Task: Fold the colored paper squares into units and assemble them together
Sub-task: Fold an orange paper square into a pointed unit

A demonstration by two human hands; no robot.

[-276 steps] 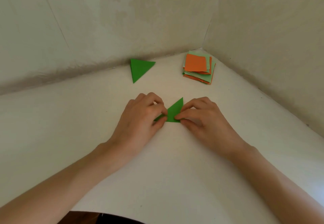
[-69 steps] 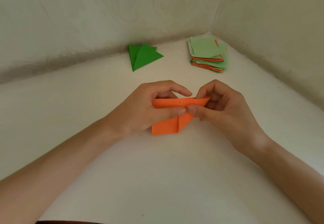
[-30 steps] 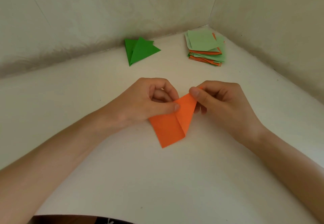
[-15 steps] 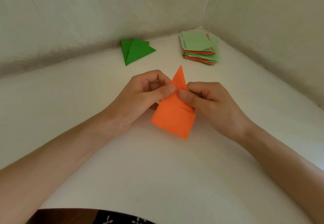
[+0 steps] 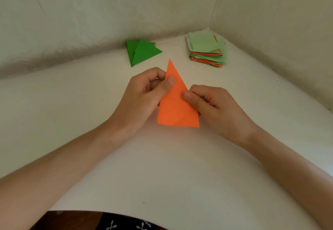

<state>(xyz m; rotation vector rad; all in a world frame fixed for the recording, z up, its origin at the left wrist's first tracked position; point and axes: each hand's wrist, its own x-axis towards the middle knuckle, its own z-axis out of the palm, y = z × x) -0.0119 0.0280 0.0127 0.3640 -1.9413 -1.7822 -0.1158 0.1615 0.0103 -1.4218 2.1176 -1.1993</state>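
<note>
An orange paper (image 5: 177, 107), folded into a tall triangle with its tip pointing away from me, is held just above the white surface. My left hand (image 5: 144, 94) pinches its upper left edge with thumb on top. My right hand (image 5: 210, 103) pinches its right edge, thumb on the paper and fingers curled behind. Two folded dark green triangle units (image 5: 142, 52) lie overlapping by the back wall. A stack of light green and orange paper squares (image 5: 207, 49) sits in the far right corner.
The white surface (image 5: 162, 166) is bounded by a wall at the back and another on the right, meeting in a corner behind the stack. My dark patterned clothing shows at the bottom edge.
The green unit was set down with the other by the wall. An orange sheet was taken up and folded; over the last second it turned from a slanted flap into an upright triangle.
</note>
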